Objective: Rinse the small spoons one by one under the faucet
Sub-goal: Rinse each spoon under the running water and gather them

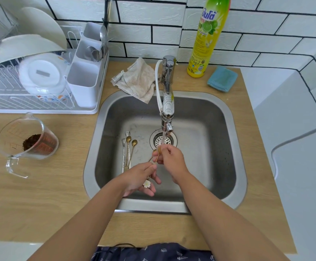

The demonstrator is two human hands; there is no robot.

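Nearest, above the sink's (153, 205) front rim, the left hand (141, 180) pinches a gold spoon (154, 163) by its stem, the flower end resting on the palm. Just beyond, the right hand (172, 160) curls its fingers around the spoon's bowl under the faucet's (167, 102) stream. Farther left on the sink floor lie the other small spoons (128, 151), apart from both hands.

A cloth (137, 80) drapes the rim beside a yellow bottle (207, 40) and sponge (222, 78).
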